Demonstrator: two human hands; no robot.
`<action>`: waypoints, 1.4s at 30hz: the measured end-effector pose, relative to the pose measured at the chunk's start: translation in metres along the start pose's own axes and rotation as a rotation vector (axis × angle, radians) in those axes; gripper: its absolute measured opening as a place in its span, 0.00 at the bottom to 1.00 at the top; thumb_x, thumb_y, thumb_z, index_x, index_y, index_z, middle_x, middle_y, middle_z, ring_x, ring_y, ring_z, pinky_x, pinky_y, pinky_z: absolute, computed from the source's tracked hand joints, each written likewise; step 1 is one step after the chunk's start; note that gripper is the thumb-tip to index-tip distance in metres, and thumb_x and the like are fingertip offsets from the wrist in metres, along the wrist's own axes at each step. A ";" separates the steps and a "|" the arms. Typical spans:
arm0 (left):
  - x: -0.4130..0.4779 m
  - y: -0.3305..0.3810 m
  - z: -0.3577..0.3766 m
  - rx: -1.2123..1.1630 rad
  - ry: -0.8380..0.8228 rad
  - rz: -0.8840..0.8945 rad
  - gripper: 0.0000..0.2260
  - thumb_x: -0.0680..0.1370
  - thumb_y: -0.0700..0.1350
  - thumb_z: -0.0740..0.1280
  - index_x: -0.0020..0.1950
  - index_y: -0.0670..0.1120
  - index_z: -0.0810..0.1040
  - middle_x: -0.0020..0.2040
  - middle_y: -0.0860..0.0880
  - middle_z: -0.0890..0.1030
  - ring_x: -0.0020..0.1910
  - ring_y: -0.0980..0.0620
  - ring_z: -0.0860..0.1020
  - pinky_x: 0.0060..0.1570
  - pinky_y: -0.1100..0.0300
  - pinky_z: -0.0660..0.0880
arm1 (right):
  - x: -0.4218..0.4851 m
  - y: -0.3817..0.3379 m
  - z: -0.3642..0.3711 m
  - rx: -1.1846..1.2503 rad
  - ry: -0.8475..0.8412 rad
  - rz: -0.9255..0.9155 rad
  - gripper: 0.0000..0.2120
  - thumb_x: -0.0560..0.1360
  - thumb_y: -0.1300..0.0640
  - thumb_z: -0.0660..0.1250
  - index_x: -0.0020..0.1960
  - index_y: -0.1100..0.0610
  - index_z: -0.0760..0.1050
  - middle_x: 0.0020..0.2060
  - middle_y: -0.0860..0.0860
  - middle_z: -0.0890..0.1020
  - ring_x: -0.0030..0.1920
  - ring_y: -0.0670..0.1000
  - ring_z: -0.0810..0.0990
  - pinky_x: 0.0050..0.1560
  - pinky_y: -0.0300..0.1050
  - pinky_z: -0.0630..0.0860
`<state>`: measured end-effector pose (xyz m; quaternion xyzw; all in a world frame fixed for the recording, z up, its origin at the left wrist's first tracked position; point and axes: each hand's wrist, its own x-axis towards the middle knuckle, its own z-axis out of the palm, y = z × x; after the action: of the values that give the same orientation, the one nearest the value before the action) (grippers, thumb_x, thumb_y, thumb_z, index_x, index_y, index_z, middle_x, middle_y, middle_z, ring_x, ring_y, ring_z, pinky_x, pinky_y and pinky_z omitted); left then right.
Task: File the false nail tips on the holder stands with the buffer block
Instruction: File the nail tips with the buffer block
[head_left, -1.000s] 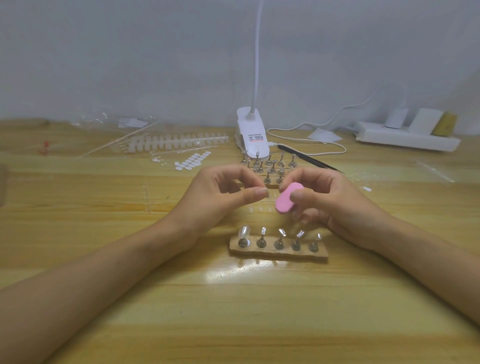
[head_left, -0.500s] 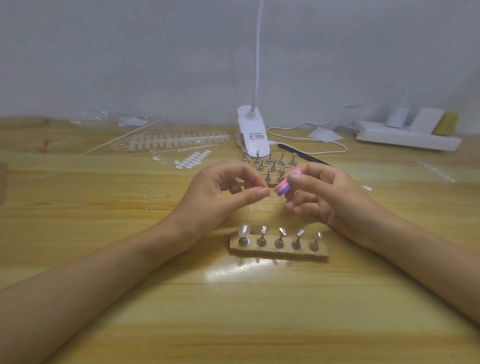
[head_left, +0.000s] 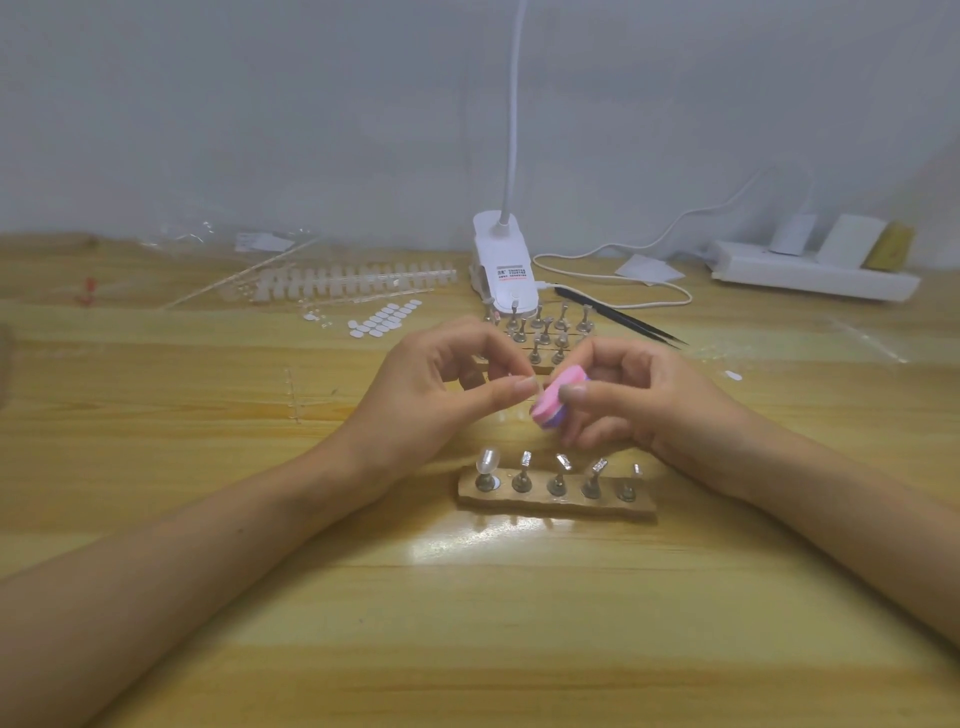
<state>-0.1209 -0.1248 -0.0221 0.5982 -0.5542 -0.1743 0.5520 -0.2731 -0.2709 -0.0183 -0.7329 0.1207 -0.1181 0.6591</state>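
The left hand (head_left: 441, 397) pinches what seems a tiny clear false nail tip (head_left: 541, 388); the right hand (head_left: 641, 402) grips a pink-and-purple oval buffer block (head_left: 557, 399) against it, above the wooden strip of metal holder stands (head_left: 556, 508). The tip is probably light and springy, so pinch its sides.

Pink-and-purple buffer block (head_left: 556, 402), white lamp base (head_left: 503, 270), black tweezers (head_left: 621, 317), yellow wood-grain table (head_left: 467, 623)

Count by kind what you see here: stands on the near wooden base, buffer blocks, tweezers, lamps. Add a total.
Stands on the near base: 5
Buffer block: 1
Tweezers: 1
Lamp: 1
Total: 8
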 end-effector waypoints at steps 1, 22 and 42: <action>0.000 0.000 0.000 0.004 -0.004 0.005 0.04 0.73 0.39 0.73 0.40 0.47 0.81 0.39 0.53 0.78 0.37 0.62 0.74 0.41 0.69 0.71 | 0.000 0.000 0.001 -0.029 -0.033 0.002 0.06 0.73 0.56 0.72 0.47 0.58 0.79 0.44 0.56 0.86 0.39 0.49 0.84 0.39 0.38 0.81; 0.001 -0.003 0.000 0.016 0.016 0.005 0.04 0.73 0.39 0.74 0.40 0.45 0.81 0.40 0.48 0.80 0.36 0.58 0.74 0.41 0.65 0.72 | -0.001 0.002 0.003 -0.078 -0.054 -0.022 0.05 0.73 0.56 0.74 0.47 0.55 0.81 0.46 0.57 0.87 0.43 0.51 0.85 0.42 0.39 0.81; 0.002 -0.005 0.000 0.073 0.014 0.054 0.04 0.73 0.47 0.74 0.42 0.49 0.81 0.42 0.47 0.77 0.39 0.49 0.75 0.46 0.59 0.74 | 0.003 0.007 -0.003 -0.055 -0.075 -0.035 0.11 0.75 0.55 0.71 0.51 0.64 0.79 0.44 0.54 0.87 0.26 0.39 0.72 0.25 0.29 0.63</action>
<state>-0.1179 -0.1277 -0.0261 0.6039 -0.5721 -0.1348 0.5384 -0.2712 -0.2759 -0.0246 -0.7566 0.0862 -0.0988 0.6406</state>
